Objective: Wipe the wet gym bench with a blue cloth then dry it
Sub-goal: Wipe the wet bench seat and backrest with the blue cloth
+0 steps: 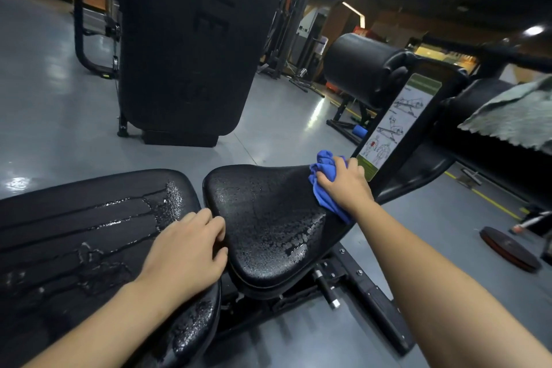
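Observation:
The black gym bench has a seat pad (268,218) at centre and a long back pad (74,233) at left, both covered in water droplets and streaks. My right hand (343,185) presses a crumpled blue cloth (324,176) onto the far right end of the seat pad, where the surface looks smoother. My left hand (188,251) rests flat on the near end of the back pad, fingers reaching the gap between the pads, holding nothing.
A grey towel (513,116) lies over a black frame at right. A roller pad (361,66) and an instruction placard (397,125) stand behind the seat. A tall black machine (185,48) rises at the back. A weight plate (507,251) lies on the grey floor.

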A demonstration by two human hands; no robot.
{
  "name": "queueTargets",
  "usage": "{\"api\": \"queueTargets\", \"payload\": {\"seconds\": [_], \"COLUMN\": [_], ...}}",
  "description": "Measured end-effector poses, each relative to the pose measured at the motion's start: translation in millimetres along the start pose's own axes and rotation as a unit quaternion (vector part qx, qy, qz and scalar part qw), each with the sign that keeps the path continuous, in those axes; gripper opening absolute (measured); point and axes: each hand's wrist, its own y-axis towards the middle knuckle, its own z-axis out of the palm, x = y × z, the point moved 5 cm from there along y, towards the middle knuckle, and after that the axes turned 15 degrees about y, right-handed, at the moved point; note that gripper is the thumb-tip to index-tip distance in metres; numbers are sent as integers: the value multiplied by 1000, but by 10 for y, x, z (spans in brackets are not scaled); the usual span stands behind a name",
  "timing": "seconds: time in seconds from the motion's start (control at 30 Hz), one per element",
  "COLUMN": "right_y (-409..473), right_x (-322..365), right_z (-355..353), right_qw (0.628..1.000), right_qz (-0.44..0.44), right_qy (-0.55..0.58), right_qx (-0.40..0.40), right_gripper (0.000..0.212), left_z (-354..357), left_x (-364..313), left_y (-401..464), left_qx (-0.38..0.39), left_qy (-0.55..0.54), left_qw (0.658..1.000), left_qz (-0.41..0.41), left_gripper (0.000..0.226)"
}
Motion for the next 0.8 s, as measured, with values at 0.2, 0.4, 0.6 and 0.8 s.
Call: {"api": "queueTargets", "payload": {"seconds": [0.2, 0.4, 0.6, 0.8], "right_y": [-586, -819, -88, 457], "right_x": [222, 441, 488, 777], "right_z": [80, 246, 312, 637], "right_qw": [997, 990, 995, 991], "right_qz": [-78, -126, -73, -57], "right_qy": [23, 29, 21, -45], "right_qx": [-9, 47, 67, 115], "right_gripper": [61, 70, 63, 56], "left_z": [-94, -126, -93, -36], "left_x": [-36, -27, 38, 92], "left_y": [-24, -41, -53, 37], "left_qx": [21, 41, 52, 59], "left_qy": [-41, -81, -92, -127], "left_qw": [999, 995, 994, 990], "left_qz": [-19, -30, -27, -24], "left_gripper": [26, 37, 39, 43]}}
